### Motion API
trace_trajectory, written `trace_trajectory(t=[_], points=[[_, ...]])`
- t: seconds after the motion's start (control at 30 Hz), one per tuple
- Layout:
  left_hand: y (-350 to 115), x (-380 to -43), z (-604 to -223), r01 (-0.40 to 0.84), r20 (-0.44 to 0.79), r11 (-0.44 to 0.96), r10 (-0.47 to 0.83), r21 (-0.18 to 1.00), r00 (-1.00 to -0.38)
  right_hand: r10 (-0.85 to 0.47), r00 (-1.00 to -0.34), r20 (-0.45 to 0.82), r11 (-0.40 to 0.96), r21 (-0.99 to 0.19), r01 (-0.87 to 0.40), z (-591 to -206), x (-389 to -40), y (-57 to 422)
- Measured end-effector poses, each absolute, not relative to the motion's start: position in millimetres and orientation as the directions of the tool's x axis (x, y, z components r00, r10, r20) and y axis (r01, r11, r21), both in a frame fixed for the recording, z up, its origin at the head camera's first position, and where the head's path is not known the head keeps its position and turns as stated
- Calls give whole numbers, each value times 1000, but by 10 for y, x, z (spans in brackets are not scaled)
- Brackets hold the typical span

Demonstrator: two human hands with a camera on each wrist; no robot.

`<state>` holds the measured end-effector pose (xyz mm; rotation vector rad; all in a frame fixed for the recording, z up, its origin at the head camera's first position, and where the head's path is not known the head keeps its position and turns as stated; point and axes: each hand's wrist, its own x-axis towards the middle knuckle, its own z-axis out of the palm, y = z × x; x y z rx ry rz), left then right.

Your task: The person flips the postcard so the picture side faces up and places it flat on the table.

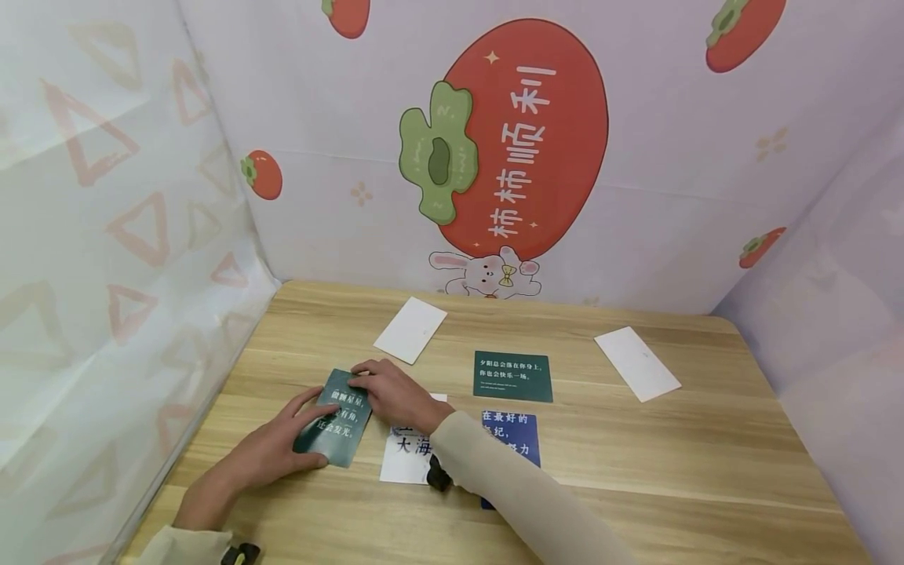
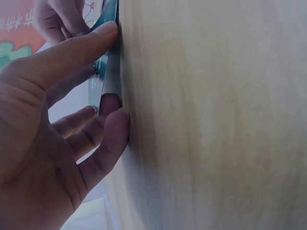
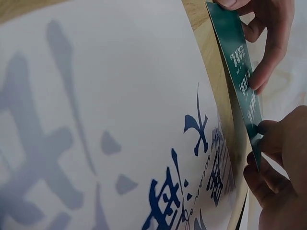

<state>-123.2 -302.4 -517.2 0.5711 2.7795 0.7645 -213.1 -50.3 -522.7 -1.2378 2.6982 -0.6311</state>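
Observation:
A dark green card (image 1: 346, 428) with white Chinese text lies at the left of the table, its edge slightly raised in the wrist views. My left hand (image 1: 271, 447) holds it from the left, thumb by the near end, other fingers along the side and over the face. At the far end, my right hand (image 1: 395, 392) pinches the card's edge between thumb and finger, as the right wrist view shows. Beneath the right forearm lies a white card (image 1: 402, 463) with dark blue characters, partly hidden. The sleeve also covers part of a blue card (image 1: 523, 435).
Another green card (image 1: 512, 377) with white text lies near the middle of the wooden table (image 1: 671, 463). Two white blank-faced cards, one at the back left (image 1: 411, 329) and one at the right (image 1: 637, 363), lie farther off. A printed cloth wall (image 1: 657, 196) stands behind.

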Motion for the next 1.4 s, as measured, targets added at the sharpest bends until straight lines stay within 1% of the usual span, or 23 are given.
trace_trajectory(t=[0.23,0.4,0.67,0.8,0.93,1.23,1.4], points=[[-2959,-1221,-5190,290,-98,832,377,473,-921,-742,-667,71,594,-391,-703,-5238,-2135,-490],[-2927,-1201,-5197,281,-102,853,358,441,-928,-732,-677,72,599,-403,-692,-5247,-2131,-479],[-2895,-1172,-5184,269,-118,870,345,413,-931,-739,-670,67,584,-432,-687,-5255,-2106,-471],[-2892,-1167,-5174,280,-108,873,348,399,-931,-745,-664,73,576,-432,-694,-5267,-2098,-464],[-2894,-1164,-5166,278,-110,876,345,394,-932,-752,-654,79,564,-436,-702,-5269,-2092,-459],[-2896,-1163,-5162,279,-109,873,348,400,-931,-764,-639,93,558,-403,-726,-5300,-2086,-451],[-2896,-1161,-5134,258,-127,878,333,403,-934,-759,-638,130,555,-382,-739,-5289,-2113,-426]])
